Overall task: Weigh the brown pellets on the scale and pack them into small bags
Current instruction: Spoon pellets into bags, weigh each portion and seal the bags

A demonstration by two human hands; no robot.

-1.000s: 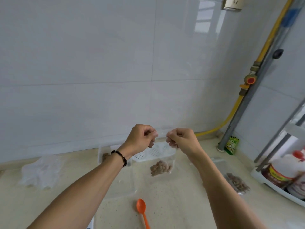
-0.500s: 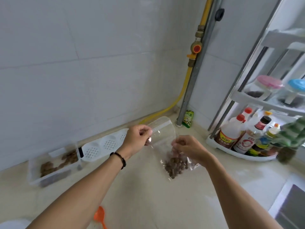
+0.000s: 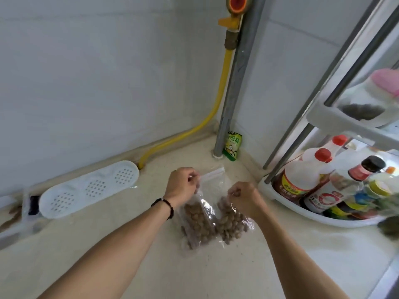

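A pale, speckled counter (image 3: 108, 244) runs into a corner of white-tiled walls (image 3: 97, 72); near the middle of it lie two small clear bags of brown pellets, side by side and touching, the left bag (image 3: 197, 225) a little nearer than the right bag (image 3: 232, 224). The left hand (image 3: 182, 185), with a dark bead bracelet (image 3: 165, 207) at the wrist, has its fingers curled and pinches the upper part of the left bag, whose white-striped zip top (image 3: 212, 172) points toward the far corner; the right hand (image 3: 244, 197) has its fingers curled too and pinches the plastic at the top of the right bag. Along the far wall to the left lies a white perforated tray (image 3: 86, 190), and further left, at the edge of view, a clear container (image 3: 15, 214) with some brown pieces in it, blurred. A yellow hose (image 3: 218, 104) climbs from the counter's far edge to an orange valve (image 3: 236, 3), just beside a grey pipe (image 3: 235, 83) standing in the corner; a small green packet (image 3: 233, 145) leans at the pipe's foot. To the right stands a white rack (image 3: 319, 113) with metal posts; its bottom tray holds several sauce bottles (image 3: 311, 180) with red and black caps, crowded together.
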